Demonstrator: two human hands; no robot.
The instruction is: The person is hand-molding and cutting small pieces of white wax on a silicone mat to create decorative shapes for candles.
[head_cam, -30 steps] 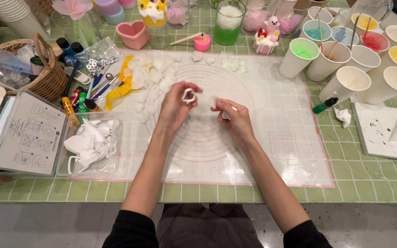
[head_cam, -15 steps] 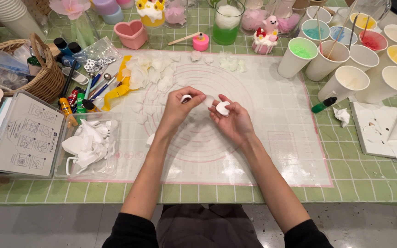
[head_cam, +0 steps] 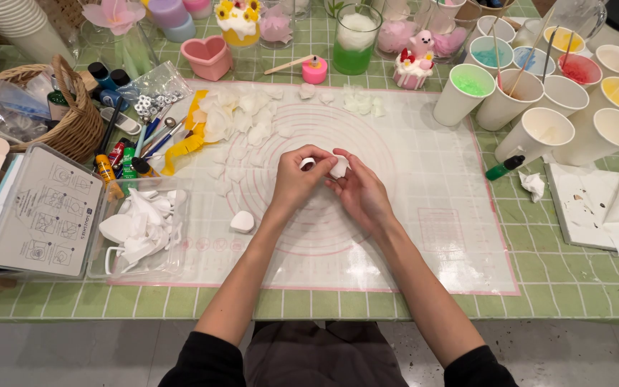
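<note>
Over the middle of the clear mat (head_cam: 424, 236), above its printed pink circles, the left hand (head_cam: 296, 183) and right hand (head_cam: 358, 190) meet, fingertips pressed together around a small white lump (head_cam: 338, 167), likely soft clay. It is held up off the mat, probably so both thumbs can shape it from every side. Each hand is closed on it, though the grip inside is partly hidden. A white heart shape (head_cam: 242, 221) lies on the mat just left of the left wrist. White petals (head_cam: 241, 118) are spread toward the mat's far left corner, within reach. Paper cups (head_cam: 539, 93) of colour stand off the far right corner, a basket (head_cam: 58, 118) off the far left. A second ago the hands were apart, each with its own piece; now they are joined on one.
</note>
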